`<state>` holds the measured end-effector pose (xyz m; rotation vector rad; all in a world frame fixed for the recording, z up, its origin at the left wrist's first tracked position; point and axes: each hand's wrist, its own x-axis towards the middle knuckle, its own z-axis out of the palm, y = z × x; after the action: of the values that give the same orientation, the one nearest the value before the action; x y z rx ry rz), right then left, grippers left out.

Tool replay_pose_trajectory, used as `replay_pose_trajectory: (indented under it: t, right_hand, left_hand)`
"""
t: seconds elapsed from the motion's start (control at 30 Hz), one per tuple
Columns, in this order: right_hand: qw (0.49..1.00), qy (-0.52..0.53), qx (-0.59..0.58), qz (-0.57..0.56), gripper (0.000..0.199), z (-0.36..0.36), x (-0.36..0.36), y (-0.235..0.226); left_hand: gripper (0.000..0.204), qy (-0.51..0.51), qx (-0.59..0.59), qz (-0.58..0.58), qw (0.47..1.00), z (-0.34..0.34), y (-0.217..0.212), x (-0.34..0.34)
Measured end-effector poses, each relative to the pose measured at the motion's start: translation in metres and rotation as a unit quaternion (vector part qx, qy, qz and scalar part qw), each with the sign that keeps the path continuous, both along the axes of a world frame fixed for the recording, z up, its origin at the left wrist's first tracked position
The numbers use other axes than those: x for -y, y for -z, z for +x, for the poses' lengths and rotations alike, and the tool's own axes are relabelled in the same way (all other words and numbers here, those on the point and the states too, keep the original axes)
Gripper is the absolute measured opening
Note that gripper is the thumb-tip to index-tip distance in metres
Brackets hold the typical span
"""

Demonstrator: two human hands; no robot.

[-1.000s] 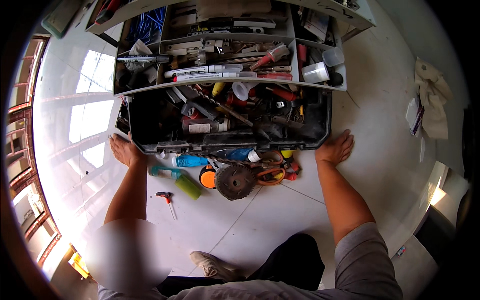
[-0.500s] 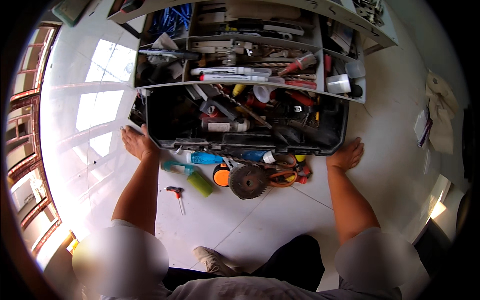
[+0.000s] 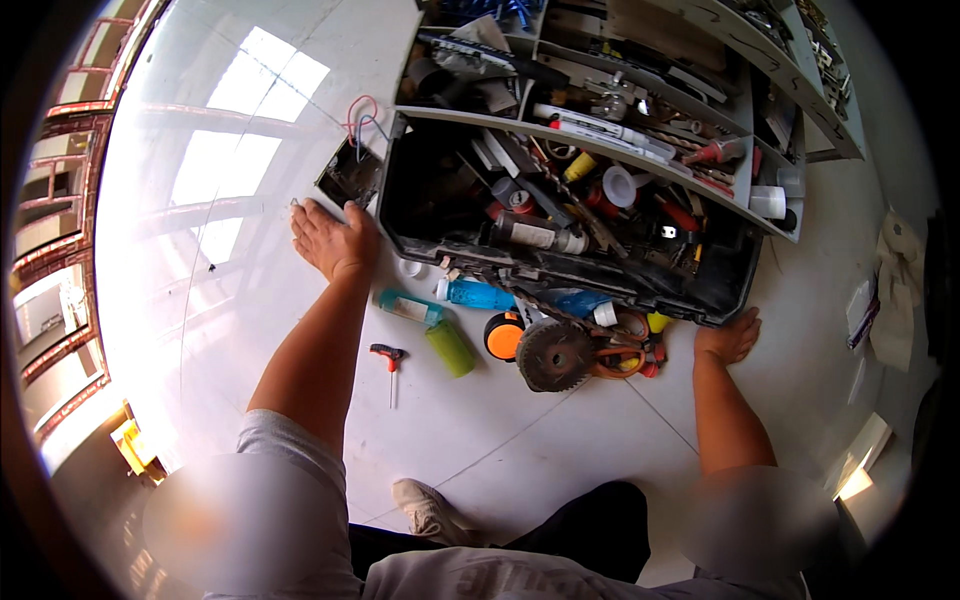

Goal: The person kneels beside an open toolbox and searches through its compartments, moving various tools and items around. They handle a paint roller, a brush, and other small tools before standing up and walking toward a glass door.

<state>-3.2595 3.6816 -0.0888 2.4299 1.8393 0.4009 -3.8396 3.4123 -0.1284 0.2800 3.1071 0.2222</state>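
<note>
A black toolbox [image 3: 690, 302] stands in front of me, its grey cantilever trays [image 3: 620, 147] spread out above and behind it. Loose tools fill the box, with several white markers [image 3: 610, 130] in the nearest tray. Beside its near left corner, my left hand [image 3: 338, 240] lies with fingers spread, holding nothing. My right hand [image 3: 730, 338] rests by the near right corner, empty, fingers stretched out on the floor. Whether either palm touches the box is unclear. Just beyond my left fingers sits a small dark open box [image 3: 350, 178] with red and blue wires [image 3: 364, 118].
Along the toolbox's near side lie blue bottles [image 3: 478, 294], a green-capped bottle [image 3: 449, 350], an orange-and-black tape measure [image 3: 503, 337], a circular saw blade [image 3: 555, 356] and red-and-black pliers [image 3: 652, 358]. Nearer me is a red-and-black T-handle key [image 3: 391, 372]. Brown paper [image 3: 900, 285] lies far right.
The view has turned, so the toolbox and floor items appear tilted and shifted right. The small box with wires shows more fully. Both hands stay by the toolbox's near corners.
</note>
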Motion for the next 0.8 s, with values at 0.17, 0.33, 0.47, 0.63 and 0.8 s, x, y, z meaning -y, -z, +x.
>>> replay_pose_trajectory:
  t: [0.17,0.33,0.47,0.63,0.8]
  right_hand:
    - [1.000,0.006,0.012,0.014,0.084,-0.004,-0.001,-0.001]
    - [1.000,0.009,0.007,0.012,0.086,0.006,-0.007,0.007]
    - [0.999,0.003,0.032,0.041,0.072,0.002,-0.005,0.008]
    - [0.999,0.013,0.034,0.029,0.071,-0.001,-0.007,0.005]
    - [0.998,-0.001,0.044,0.043,0.071,0.009,-0.008,0.013]
  left_hand:
    - [0.084,-0.005,0.012,0.017,1.000,0.000,-0.002,0.000]
    - [0.084,-0.009,0.015,0.037,0.999,0.001,-0.006,-0.002]
    - [0.084,-0.016,0.030,0.053,0.998,0.002,-0.011,-0.003]
    - [0.085,-0.019,0.029,0.054,0.998,0.001,-0.009,-0.002]
    - [0.085,-0.020,0.038,0.061,0.997,0.002,-0.012,-0.003]
